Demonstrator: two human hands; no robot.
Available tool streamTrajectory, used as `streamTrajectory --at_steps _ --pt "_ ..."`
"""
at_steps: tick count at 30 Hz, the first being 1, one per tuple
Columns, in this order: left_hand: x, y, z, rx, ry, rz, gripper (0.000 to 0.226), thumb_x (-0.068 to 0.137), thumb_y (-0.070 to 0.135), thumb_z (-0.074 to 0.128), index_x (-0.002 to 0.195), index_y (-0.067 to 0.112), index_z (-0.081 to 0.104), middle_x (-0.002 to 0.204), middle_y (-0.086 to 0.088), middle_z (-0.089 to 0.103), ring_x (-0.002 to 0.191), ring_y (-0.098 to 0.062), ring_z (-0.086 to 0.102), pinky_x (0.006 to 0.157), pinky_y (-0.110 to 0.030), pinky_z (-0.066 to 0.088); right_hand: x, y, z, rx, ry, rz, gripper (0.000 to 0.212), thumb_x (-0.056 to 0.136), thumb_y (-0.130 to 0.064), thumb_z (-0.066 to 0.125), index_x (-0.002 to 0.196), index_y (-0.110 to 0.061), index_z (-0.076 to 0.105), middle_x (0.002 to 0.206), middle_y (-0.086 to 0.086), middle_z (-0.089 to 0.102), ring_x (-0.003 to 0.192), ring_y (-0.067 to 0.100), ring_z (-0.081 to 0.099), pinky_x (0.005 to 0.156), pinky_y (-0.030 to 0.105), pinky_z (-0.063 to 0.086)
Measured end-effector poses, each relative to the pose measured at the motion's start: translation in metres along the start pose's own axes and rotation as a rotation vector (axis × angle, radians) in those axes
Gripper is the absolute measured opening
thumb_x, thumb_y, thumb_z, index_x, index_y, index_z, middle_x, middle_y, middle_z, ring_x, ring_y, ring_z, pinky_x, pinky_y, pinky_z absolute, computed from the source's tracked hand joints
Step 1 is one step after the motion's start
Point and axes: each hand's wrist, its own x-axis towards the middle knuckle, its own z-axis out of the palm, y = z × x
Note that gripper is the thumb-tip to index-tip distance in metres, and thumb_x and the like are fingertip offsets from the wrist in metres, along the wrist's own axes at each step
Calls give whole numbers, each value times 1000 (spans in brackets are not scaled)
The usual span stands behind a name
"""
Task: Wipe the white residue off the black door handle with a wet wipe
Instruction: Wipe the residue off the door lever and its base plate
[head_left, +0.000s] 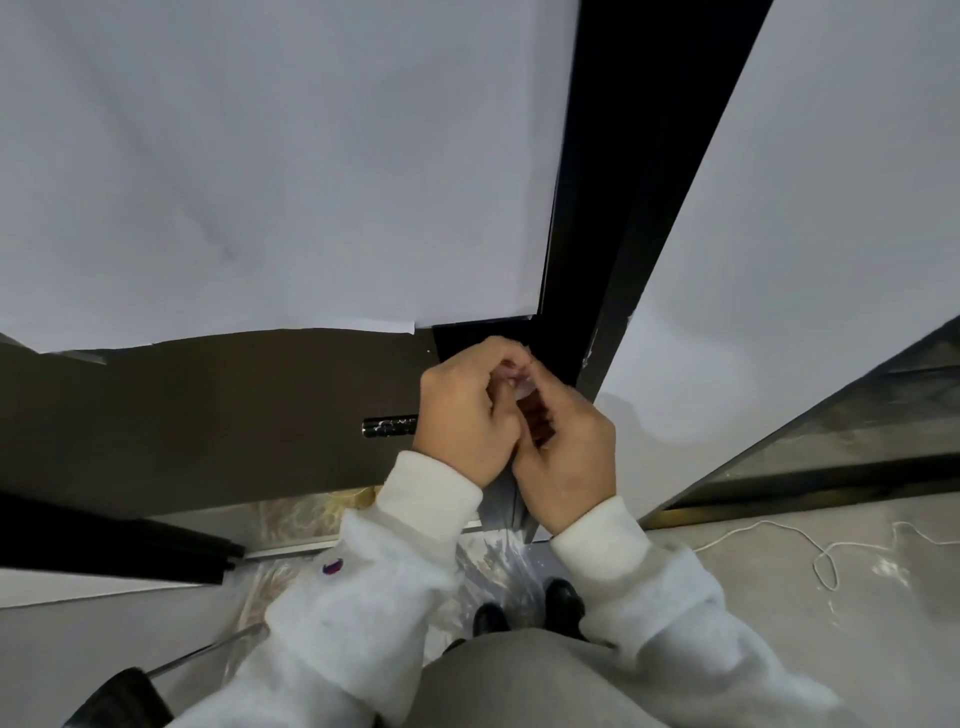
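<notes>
The black door handle (390, 426) juts out to the left on the dark brown door (208, 415), with white streaks of residue on its free end. My left hand (467, 410) covers the handle's right part, fingers curled. My right hand (563, 457) is pressed against the left one, fingers bent. Between the fingertips of both hands shows a small pale, crumpled wet wipe (521, 382). Most of the wipe is hidden by the fingers.
White paper (285, 182) covers the door's upper part. A black door frame (613, 208) runs up to the right of my hands, with a white wall (805, 260) beyond. Below are my black shoes (563, 603), plastic sheeting and a white cord (826, 561) on the floor.
</notes>
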Motion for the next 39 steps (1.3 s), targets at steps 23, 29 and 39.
streamTrajectory --at_steps 23,29,39 --pt "-19 -29 -25 333 -50 -62 22 89 26 57 101 23 75 83 3 69 70 -18 65 64 -36 55 5 -29 8 275 76 326 24 91 -7 64 109 -19 76 115 -4 73 107 -6 64 99 16 48" --pt "-19 -23 -23 353 -72 -100 27 85 21 56 102 27 75 82 4 72 71 -18 66 61 -35 56 10 -29 38 1030 328 966 17 91 -2 66 97 -14 77 107 19 74 104 31 70 100 50 53" --pt "-24 -26 -23 364 -107 -51 32 87 23 50 111 22 72 87 1 74 79 -21 65 73 -38 55 22 -29 41 1419 11 1297 33 98 -37 56 84 -9 67 75 7 68 66 20 70 56 30 60"
